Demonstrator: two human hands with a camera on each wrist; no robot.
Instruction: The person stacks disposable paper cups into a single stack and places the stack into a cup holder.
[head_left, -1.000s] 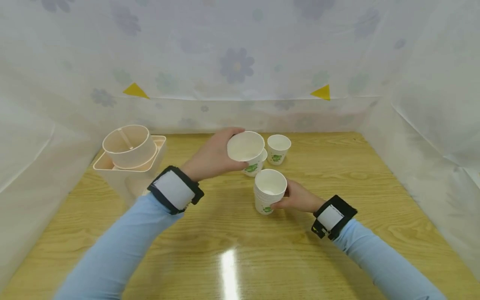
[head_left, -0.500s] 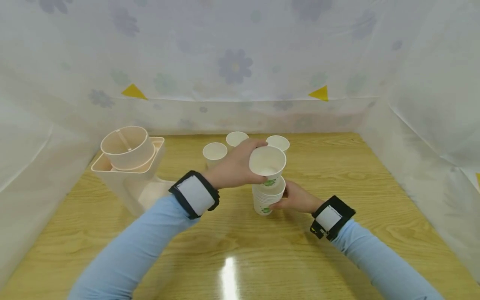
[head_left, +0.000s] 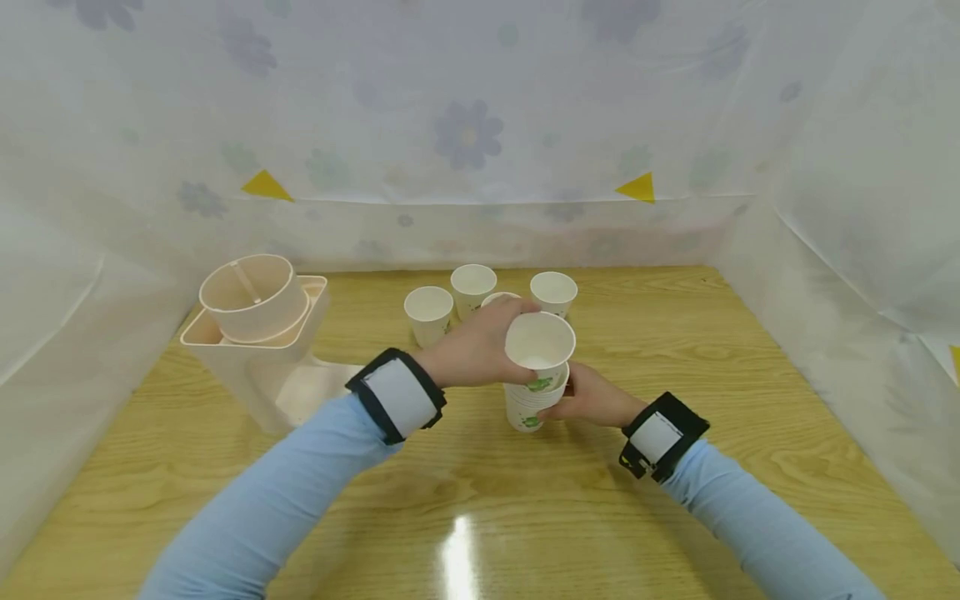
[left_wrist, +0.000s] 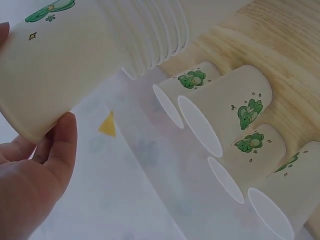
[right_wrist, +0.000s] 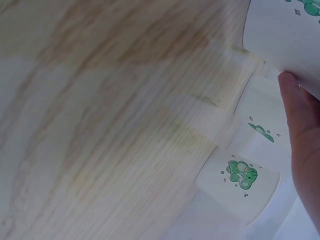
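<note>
Head view: I see the top cup [head_left: 540,346] sitting in the stack [head_left: 531,406] mid-surface [head_left: 675,500], my left hand [head_left: 480,350] curled round it, my right hand [head_left: 592,396] gripping the stack. Loose cups [head_left: 429,312] stand behind; a holder [head_left: 255,325] sits left.

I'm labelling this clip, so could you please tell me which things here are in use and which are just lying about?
In use: left hand, top cup, cup stack, right hand.
Lying about: beige container, loose cups, yellow triangles.
</note>
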